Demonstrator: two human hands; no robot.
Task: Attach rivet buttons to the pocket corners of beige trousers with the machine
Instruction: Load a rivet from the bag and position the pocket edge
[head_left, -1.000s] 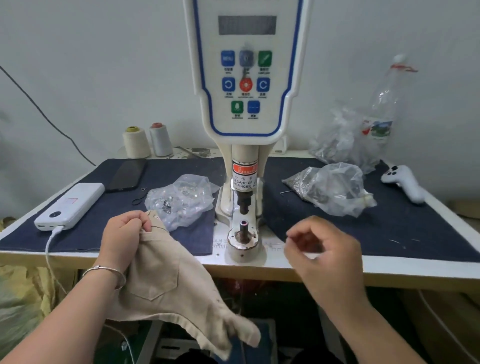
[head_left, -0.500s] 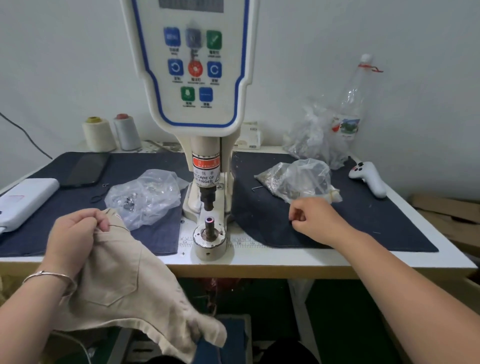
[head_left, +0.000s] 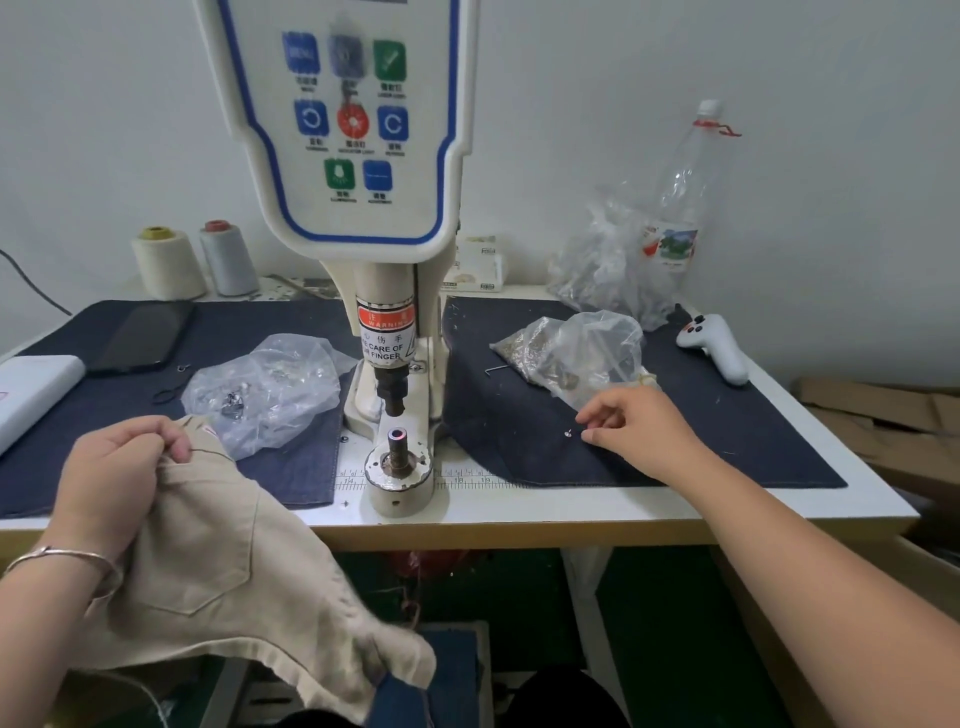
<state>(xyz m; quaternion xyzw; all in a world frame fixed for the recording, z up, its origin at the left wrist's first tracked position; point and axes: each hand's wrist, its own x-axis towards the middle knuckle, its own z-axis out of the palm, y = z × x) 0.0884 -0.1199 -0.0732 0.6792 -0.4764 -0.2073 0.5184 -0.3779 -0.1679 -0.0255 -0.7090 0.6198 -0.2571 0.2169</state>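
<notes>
The beige trousers (head_left: 208, 545) hang off the table's front edge at the left. My left hand (head_left: 111, 467) grips them at a pocket's top corner. The rivet machine (head_left: 353, 130) stands in the middle, with its lower die post (head_left: 397, 447) bare under the punch. My right hand (head_left: 639, 426) rests on the dark denim cloth (head_left: 753, 447) to the right of the machine. Its thumb and forefinger point at a small metal rivet (head_left: 569, 432) lying just beyond the fingertips. That hand holds nothing I can see.
A clear bag of metal parts (head_left: 265, 384) lies left of the machine and another bag (head_left: 576, 353) lies behind my right hand. Thread spools (head_left: 169, 262), a phone (head_left: 140, 335), a power bank (head_left: 31, 389), a white controller (head_left: 714, 345) and a bottle (head_left: 680, 197) ring the table.
My right hand has moved from in front of me out to the right onto the denim cloth, down to the loose rivet. My left hand still grips the trousers.
</notes>
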